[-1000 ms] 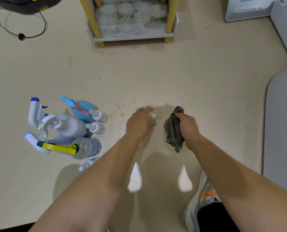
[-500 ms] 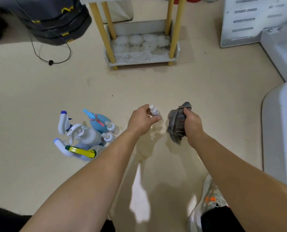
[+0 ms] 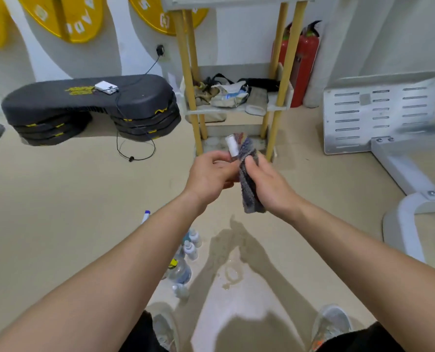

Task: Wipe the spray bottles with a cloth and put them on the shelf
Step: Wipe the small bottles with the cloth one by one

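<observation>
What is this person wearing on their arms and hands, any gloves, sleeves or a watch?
The left hand and right hand are bare, without gloves, and no ring is visible. The left forearm and right forearm are uncovered to the frame's edge: no sleeve, watch or wristband in view.

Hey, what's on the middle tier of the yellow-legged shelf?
The shelf tier holds black straps, crumpled bags and a pale pad. Its yellow posts hide parts, and anything under the pile is covered.
</observation>
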The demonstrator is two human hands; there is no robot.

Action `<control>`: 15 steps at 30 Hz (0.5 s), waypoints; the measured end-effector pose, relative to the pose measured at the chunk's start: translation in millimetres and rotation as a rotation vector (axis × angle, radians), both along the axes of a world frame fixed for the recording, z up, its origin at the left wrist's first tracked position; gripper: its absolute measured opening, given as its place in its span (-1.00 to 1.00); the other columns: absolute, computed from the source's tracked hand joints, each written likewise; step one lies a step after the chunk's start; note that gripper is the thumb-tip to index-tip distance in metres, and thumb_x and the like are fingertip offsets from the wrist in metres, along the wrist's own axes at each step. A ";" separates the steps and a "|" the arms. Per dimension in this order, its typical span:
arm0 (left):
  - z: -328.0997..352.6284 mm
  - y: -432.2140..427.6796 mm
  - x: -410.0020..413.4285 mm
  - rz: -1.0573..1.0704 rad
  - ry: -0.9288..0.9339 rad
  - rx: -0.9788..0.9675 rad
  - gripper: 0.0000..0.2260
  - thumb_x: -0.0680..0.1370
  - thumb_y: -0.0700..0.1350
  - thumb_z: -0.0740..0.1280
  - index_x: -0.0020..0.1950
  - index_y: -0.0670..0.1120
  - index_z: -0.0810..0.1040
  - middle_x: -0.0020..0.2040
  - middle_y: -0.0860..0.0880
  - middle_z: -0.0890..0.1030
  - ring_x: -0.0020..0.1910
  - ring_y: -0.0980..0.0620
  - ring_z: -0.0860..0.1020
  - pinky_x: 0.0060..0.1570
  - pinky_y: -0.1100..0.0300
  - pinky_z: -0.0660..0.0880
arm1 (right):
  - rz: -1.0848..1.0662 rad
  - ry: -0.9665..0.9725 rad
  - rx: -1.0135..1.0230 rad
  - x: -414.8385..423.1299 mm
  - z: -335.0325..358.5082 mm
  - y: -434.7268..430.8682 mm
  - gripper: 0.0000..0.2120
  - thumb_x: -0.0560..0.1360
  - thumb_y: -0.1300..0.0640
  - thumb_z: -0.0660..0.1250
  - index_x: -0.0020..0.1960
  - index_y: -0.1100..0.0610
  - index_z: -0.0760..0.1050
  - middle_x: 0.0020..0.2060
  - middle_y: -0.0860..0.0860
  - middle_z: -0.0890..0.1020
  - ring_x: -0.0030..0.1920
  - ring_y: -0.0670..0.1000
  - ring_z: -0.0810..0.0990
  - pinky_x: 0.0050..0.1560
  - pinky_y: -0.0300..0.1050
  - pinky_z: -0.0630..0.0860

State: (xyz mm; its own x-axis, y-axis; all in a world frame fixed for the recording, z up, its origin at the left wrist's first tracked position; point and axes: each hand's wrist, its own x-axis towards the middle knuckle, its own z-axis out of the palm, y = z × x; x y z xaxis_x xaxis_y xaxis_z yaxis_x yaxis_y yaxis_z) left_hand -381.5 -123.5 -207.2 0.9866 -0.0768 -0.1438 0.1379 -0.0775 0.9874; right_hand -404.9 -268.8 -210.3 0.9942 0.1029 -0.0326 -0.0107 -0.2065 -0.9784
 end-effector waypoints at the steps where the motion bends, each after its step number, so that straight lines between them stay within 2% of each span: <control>1: 7.0 -1.9 -5.2 0.015 -0.001 -0.039 -0.78 0.55 -0.10 0.48 0.06 -0.23 0.61 -0.25 -0.09 0.67 -0.30 0.01 0.64 -0.13 0.09 0.61 | -0.010 -0.042 -0.055 -4.8 4.9 5.8 -0.80 0.70 -0.15 0.04 0.25 -0.27 0.38 0.09 -0.21 0.62 0.11 -0.11 0.61 0.20 -0.06 0.52; 3: 14.9 -5.4 -14.4 0.042 -0.006 -0.119 -0.83 0.58 -0.11 0.44 0.07 -0.19 0.67 -0.21 -0.10 0.68 -0.31 0.02 0.62 -0.20 0.15 0.60 | -0.068 -0.093 -0.064 -11.2 11.1 14.8 -0.82 0.66 -0.25 0.03 0.15 -0.31 0.37 0.06 -0.14 0.63 0.07 0.02 0.64 0.19 0.11 0.55; 5: 17.6 -8.9 -21.7 0.054 -0.026 -0.172 -0.85 0.62 -0.12 0.39 0.11 -0.15 0.69 -0.15 -0.07 0.72 -0.27 0.07 0.65 -0.22 0.22 0.57 | -0.114 -0.113 -0.020 -13.9 16.5 22.5 -0.83 0.65 -0.27 0.02 0.10 -0.34 0.38 0.02 -0.09 0.65 0.03 0.07 0.66 0.16 0.17 0.57; 7: 17.9 -11.2 -26.6 0.062 -0.035 -0.202 -0.84 0.64 -0.13 0.35 0.14 -0.12 0.70 -0.09 -0.05 0.74 -0.20 0.09 0.67 -0.21 0.26 0.57 | -0.139 -0.111 0.021 -11.0 16.2 27.6 -0.82 0.66 -0.24 0.03 0.09 -0.34 0.41 0.03 -0.08 0.66 0.05 0.05 0.66 0.19 0.17 0.56; 9: 14.1 -11.1 -27.1 0.075 -0.035 -0.220 -0.85 0.64 -0.13 0.36 0.12 -0.11 0.71 -0.05 -0.08 0.74 -0.16 0.07 0.67 -0.18 0.25 0.59 | -0.165 -0.085 0.038 -6.4 14.0 30.8 -0.75 0.66 -0.23 0.04 0.15 -0.24 0.46 0.05 -0.09 0.67 0.12 -0.02 0.64 0.26 0.15 0.52; 12: 4.7 -10.6 -22.3 0.147 0.001 -0.248 -0.84 0.60 -0.18 0.41 0.16 -0.16 0.67 0.00 -0.13 0.73 -0.10 0.02 0.68 -0.13 0.22 0.59 | -0.221 -0.042 0.064 0.3 10.0 35.1 -0.59 0.62 -0.31 0.04 0.18 -0.10 0.52 0.03 -0.07 0.69 0.10 -0.01 0.65 0.23 0.15 0.55; 15: -1.9 -11.8 -15.7 0.167 0.041 -0.272 -0.81 0.57 -0.22 0.44 0.18 -0.16 0.64 -0.02 -0.12 0.72 -0.09 0.01 0.69 -0.12 0.21 0.58 | -0.252 -0.033 0.066 9.6 5.4 38.0 -0.57 0.63 -0.31 0.06 0.17 -0.05 0.54 0.00 -0.06 0.70 0.08 -0.02 0.66 0.21 0.13 0.56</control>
State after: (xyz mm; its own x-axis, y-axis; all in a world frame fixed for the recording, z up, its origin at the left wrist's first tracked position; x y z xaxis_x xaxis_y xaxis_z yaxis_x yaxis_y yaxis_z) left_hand -397.2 -135.3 -209.0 0.9827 0.0449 -0.1797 0.1661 0.2161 0.9621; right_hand -395.3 -230.7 -204.9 0.9891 -0.1475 -0.0006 -0.0211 -0.1373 -0.9903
